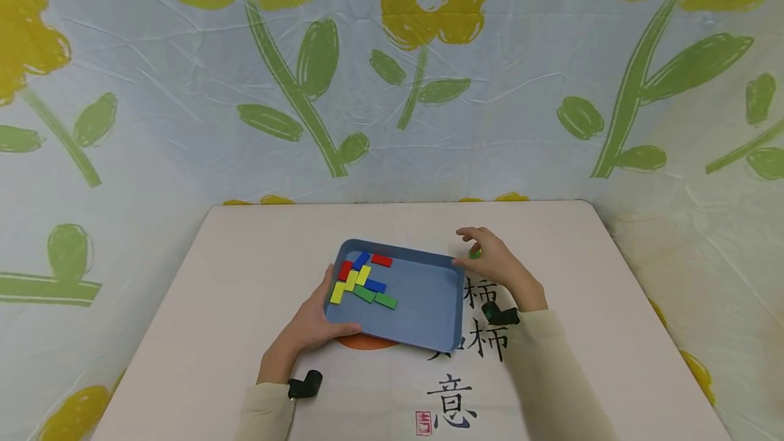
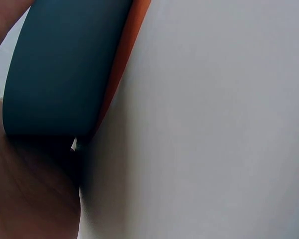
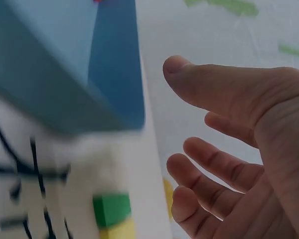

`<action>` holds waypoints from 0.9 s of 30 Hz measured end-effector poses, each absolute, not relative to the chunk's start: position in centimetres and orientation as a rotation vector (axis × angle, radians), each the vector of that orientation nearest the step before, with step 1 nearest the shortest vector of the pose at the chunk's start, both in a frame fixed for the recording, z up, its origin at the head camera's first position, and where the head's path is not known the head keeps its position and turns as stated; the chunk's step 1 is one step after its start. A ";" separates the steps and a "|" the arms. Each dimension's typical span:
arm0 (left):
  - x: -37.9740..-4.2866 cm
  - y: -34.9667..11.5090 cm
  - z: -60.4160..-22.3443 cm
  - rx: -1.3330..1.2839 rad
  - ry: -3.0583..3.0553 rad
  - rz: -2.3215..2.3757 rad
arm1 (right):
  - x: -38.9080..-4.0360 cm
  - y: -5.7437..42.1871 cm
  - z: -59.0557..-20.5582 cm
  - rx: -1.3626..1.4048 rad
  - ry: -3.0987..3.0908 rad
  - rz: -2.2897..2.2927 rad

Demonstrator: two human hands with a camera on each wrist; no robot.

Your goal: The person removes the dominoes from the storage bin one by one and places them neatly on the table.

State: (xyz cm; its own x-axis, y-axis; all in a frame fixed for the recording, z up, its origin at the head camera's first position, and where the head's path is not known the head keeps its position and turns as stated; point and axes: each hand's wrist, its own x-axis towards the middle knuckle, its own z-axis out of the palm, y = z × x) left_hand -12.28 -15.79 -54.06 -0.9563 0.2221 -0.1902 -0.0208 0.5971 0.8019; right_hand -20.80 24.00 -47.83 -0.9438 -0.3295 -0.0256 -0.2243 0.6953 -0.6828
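A blue rectangular tray (image 1: 422, 298) lies over the cloth, turned slightly. Several flat blocks in red, blue, yellow and green are gathered toward its left side, among them a red block (image 1: 382, 260) and a green block (image 1: 386, 301). My left hand (image 1: 312, 318) grips the tray's near left corner, the thumb along the front wall. In the left wrist view, the tray wall (image 2: 65, 64) sits against the palm. My right hand (image 1: 493, 263) is by the far right corner, fingers loosely bent and holding nothing. Near it stand a green block (image 3: 112, 209) and a yellow block (image 3: 118, 230).
The white table (image 1: 257, 243) carries a cloth with black brush characters (image 1: 453, 400), a red seal (image 1: 423, 422) and an orange shape (image 1: 367, 341) partly under the tray. A curtain (image 1: 429, 148) with printed flowers hangs behind the table and at its sides.
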 end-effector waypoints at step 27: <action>-12.3 -15.9 -54.1 0.159 2.572 1.253 | -18.3 12.1 -48.9 -0.884 2.423 -0.884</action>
State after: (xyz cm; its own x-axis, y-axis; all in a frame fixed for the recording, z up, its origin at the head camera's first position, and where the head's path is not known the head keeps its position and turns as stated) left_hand -12.31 -15.89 -54.15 -0.9562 0.2169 -0.1968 -0.0213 0.6186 0.7854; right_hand -18.29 12.11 -48.94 -0.7140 -0.6823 -0.1571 -0.4208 0.5975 -0.6826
